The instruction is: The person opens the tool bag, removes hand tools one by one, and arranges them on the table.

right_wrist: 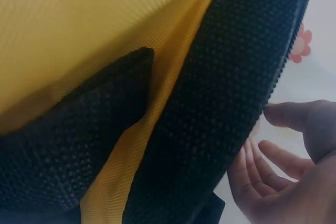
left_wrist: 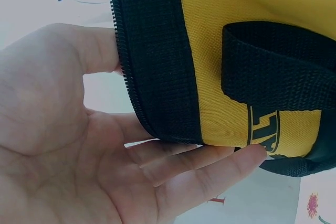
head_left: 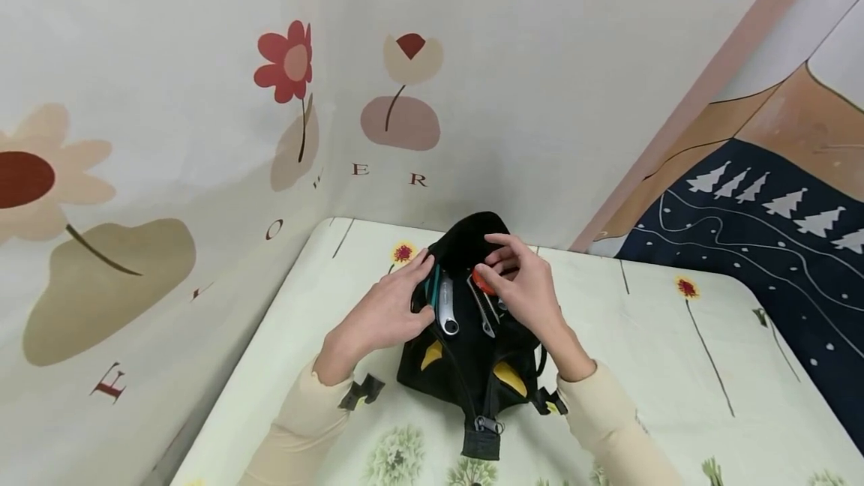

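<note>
A black and yellow tool bag (head_left: 445,366) lies with its zipped mouth spread open. My left hand (head_left: 388,302) holds the left side of the mouth; in the left wrist view the thumb goes behind the zipper edge (left_wrist: 128,77) and the fingers lie along the outside. My right hand (head_left: 529,283) is at the right side of the mouth, fingers bent, its thumb against an orange object (head_left: 483,280); whether it grips this is hidden. A ratchet wrench (head_left: 446,306) and a metal cutter-like tool (head_left: 484,313) lie inside, beside a teal strip (head_left: 435,285).
The bag rests on a table with a pale flowered cloth (head_left: 675,366). Printed wall hangings (head_left: 574,96) rise behind and to the left. Black buckled straps (head_left: 361,392) lie by the left wrist, and a zipper pull (head_left: 487,424) is at the near end.
</note>
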